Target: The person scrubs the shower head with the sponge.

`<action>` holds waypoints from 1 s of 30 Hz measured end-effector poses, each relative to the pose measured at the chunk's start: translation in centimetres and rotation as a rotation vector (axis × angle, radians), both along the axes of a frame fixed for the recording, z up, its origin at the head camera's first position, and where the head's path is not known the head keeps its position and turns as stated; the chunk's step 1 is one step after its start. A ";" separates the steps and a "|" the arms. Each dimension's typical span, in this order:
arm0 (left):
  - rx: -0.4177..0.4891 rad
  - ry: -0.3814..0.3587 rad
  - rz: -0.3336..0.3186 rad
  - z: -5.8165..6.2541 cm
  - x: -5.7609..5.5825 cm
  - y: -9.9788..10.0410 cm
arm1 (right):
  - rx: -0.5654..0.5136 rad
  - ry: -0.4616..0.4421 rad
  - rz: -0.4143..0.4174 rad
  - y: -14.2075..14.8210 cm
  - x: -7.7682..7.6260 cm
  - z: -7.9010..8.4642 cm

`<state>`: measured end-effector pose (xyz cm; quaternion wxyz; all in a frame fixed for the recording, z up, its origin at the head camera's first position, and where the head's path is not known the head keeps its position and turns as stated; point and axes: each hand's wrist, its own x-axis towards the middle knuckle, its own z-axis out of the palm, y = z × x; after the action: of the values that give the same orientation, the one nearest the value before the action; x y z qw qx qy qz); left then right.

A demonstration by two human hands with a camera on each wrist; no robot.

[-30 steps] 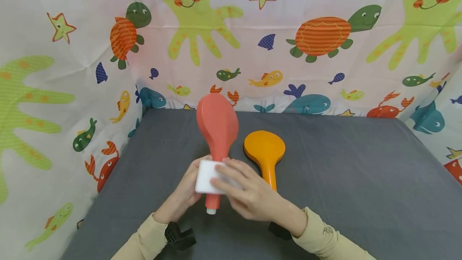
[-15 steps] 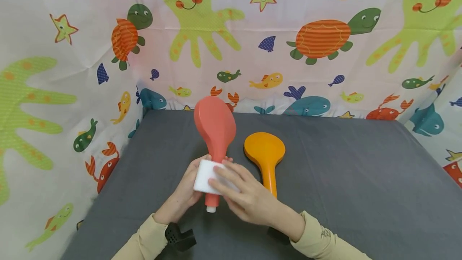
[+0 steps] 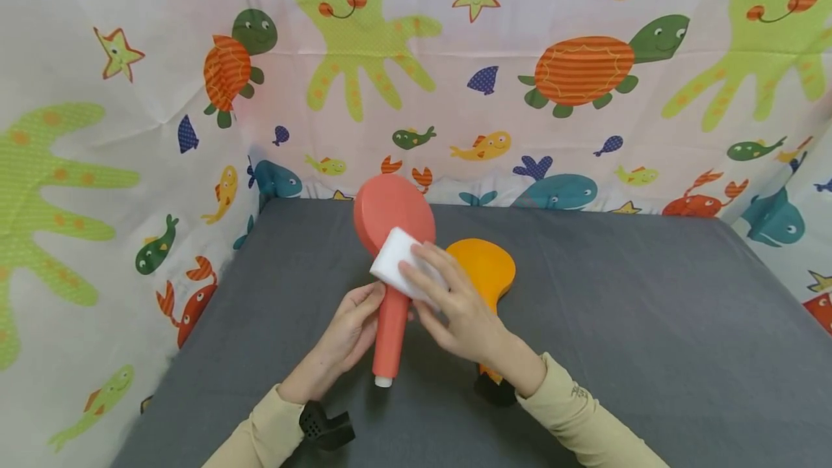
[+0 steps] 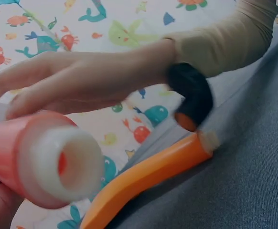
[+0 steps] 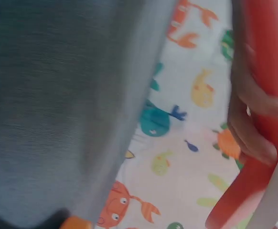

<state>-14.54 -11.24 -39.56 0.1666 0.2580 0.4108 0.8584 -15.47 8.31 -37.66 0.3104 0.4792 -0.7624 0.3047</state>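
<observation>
A red hand shower (image 3: 390, 201) with a rounded head and long handle is tilted above the table in the head view. My left hand (image 3: 351, 331) grips its handle, and fingers (image 5: 256, 138) curled around it show in the right wrist view. At the neck, a white sponge block (image 3: 393, 260) lies against the red surface, held by my right hand (image 3: 464, 316). The left wrist view shows the handle's hollow white end (image 4: 81, 167) close up. Behind my right hand lies an orange hand shower (image 3: 490, 266), its handle partly hidden.
A dark grey cloth (image 3: 617, 323) covers the table. Around its back and sides hangs a white curtain (image 3: 403, 157) printed with sea animals. A black wrist-worn device (image 3: 327, 426) is strapped by the left sleeve, and another (image 3: 495, 388) shows at the right wrist.
My right hand has slid the white sponge up from the red handle to the neck below the head. The red hand shower has turned slightly, while my left hand stays on the handle.
</observation>
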 end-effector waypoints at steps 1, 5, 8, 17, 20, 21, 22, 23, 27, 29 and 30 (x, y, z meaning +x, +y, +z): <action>-0.004 -0.002 -0.013 -0.1 0.0 0.0 | -0.019 -0.028 -0.021 0.0 -0.2 0.2; 0.003 0.009 -0.029 0.1 0.1 0.0 | -0.039 -0.018 -0.028 -0.2 0.0 0.4; 0.027 0.043 -0.001 0.4 0.2 -0.2 | 0.015 0.078 0.037 -0.6 1.2 -0.3; 0.056 0.013 -0.046 0.9 0.0 -0.7 | 0.216 0.176 0.195 -0.9 3.7 -2.2; 0.014 0.051 -0.022 0.8 0.1 -0.6 | 0.157 0.184 0.160 -0.7 2.9 -1.6; 0.003 0.058 -0.014 0.8 0.2 -0.5 | 0.128 0.173 0.141 -0.7 2.5 -1.3; -0.010 0.057 -0.006 0.7 0.2 -0.4 | 0.093 0.159 0.121 -0.6 2.1 -1.0; -0.023 0.052 0.002 0.6 0.3 -0.4 | 0.058 0.138 0.104 -0.5 1.6 -0.6; -0.063 0.009 0.002 0.4 0.3 0.0 | -0.046 0.013 0.010 -0.2 0.2 0.6; -0.076 -0.010 -0.002 0.3 0.3 0.2 | -0.066 -0.028 -0.037 -0.1 -0.2 0.9; -0.081 -0.010 -0.001 0.3 0.3 0.2 | -0.069 -0.032 -0.056 0.0 -0.2 0.9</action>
<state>-14.23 -11.06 -39.24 0.1793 0.2466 0.4442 0.8424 -15.72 8.28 -36.78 0.3228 0.4419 -0.7694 0.3295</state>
